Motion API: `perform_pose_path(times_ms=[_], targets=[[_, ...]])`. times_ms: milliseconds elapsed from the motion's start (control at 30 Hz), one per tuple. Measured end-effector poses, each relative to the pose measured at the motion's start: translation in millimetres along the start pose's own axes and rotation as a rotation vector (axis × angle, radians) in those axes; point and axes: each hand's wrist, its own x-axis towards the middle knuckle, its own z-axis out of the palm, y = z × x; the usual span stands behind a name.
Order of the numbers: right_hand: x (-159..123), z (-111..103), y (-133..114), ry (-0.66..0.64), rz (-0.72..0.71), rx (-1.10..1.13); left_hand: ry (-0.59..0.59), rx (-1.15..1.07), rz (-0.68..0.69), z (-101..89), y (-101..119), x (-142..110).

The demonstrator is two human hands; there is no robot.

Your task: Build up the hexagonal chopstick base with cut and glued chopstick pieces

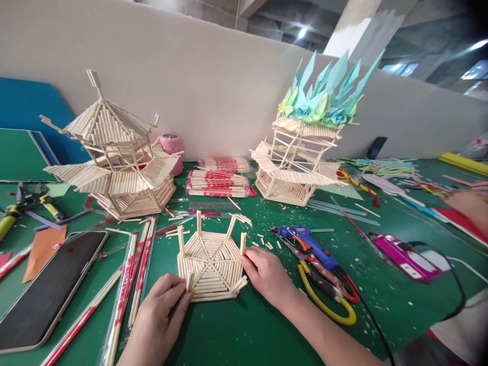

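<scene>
A flat base of pale wooden sticks (pixel 209 262) lies on the green table in front of me, many-sided, with short stick posts standing around its rim. The post at its near right corner leans outward. My left hand (pixel 163 305) is closed, its thumb and fingers around the post at the near left corner. On the other side my right hand (pixel 265 272) pinches the post at the right corner. Right of the base lie a blue hot glue gun (pixel 308 241) and a cutting tool with yellow and red handles (pixel 328 295).
Two stick pavilions (pixel 125 183) (pixel 290 175) stand at the back, the right one topped with paper leaves. Between them are wrapped stick bundles (pixel 217 183) and a pink jar (pixel 172 147). A phone (pixel 49 284) lies left. Another person's hand (pixel 467 206) is far right.
</scene>
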Motion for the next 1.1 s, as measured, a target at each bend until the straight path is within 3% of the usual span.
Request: perform_pose_path(times_ms=[300,500,600,767,1100], targets=[[-4.8,-9.7,-1.0,-0.013,0.006,0.077,-0.004,0.011,0.007,-3.7,4.5,3.4],[-33.1,-16.9,-5.8,0.098,0.073,0.137,-0.023,0.010,0.006,-4.3,4.9,2.0],[-42.9,-12.0,-19.0,0.028,0.006,0.244,-0.016,0.009,0.006,-3.9,4.7,1.3],[-40.0,1.9,-34.2,-0.025,-0.053,0.290,0.008,0.010,-0.018,-3.3,5.6,2.5],[-32.2,5.0,-33.4,-0.015,-0.102,0.259,0.044,-0.007,0.000,-1.7,5.6,2.8]])
